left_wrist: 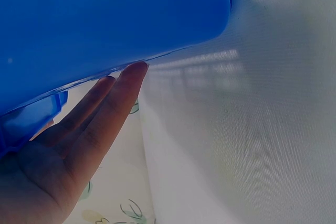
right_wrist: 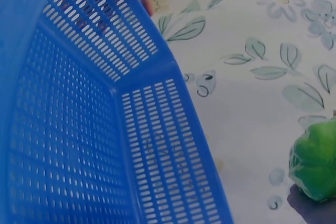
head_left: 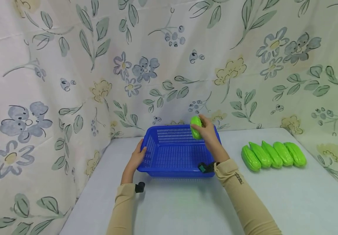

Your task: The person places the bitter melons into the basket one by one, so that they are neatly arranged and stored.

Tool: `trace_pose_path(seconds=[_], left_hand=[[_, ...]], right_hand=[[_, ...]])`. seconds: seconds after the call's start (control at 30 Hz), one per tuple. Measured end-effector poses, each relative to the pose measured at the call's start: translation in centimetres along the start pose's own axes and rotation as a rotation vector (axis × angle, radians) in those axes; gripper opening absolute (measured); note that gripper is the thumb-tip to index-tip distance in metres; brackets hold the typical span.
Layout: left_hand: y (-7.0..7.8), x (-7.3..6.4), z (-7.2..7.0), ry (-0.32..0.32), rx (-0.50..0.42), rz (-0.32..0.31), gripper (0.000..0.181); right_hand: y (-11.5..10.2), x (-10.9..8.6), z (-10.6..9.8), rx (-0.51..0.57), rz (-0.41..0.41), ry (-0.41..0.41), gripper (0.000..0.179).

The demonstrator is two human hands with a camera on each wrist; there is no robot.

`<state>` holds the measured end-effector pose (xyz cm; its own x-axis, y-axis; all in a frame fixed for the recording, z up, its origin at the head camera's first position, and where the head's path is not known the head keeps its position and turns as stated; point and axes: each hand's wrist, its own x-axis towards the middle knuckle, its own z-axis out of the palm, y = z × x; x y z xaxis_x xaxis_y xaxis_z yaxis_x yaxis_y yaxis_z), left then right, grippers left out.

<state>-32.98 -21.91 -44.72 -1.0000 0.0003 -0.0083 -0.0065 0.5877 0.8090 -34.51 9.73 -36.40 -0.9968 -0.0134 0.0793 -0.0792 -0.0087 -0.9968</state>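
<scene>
A blue plastic basket (head_left: 175, 170) with slotted walls stands on the table, its visible floor bare. At its left end my left hand (head_left: 136, 157) grips the rim, thumb on top; the left wrist view shows straight fingers (left_wrist: 113, 111) against the outer wall. Above the basket's far right corner, my right hand (head_left: 207, 131) holds a shiny bright green, elongated vegetable (head_left: 196, 127) between thumb and fingers. In the right wrist view that vegetable (right_wrist: 316, 163) appears at the right edge, seemingly in clear film, with most of the hand out of frame.
Several similar green vegetables (head_left: 271, 156) lie side by side in a slanted row to the right of the basket. White cloth covers the table (head_left: 169, 205). A floral curtain (head_left: 169, 65) hangs behind and along the left side.
</scene>
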Motion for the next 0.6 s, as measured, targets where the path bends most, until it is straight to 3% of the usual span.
trace_pose_path(seconds=[0.6], left_hand=[[0.3, 0.0, 0.0, 0.006, 0.007, -0.003, 0.058]], right_hand=[[0.3, 0.7, 2.1, 0.002, 0.018, -0.036, 0.072]])
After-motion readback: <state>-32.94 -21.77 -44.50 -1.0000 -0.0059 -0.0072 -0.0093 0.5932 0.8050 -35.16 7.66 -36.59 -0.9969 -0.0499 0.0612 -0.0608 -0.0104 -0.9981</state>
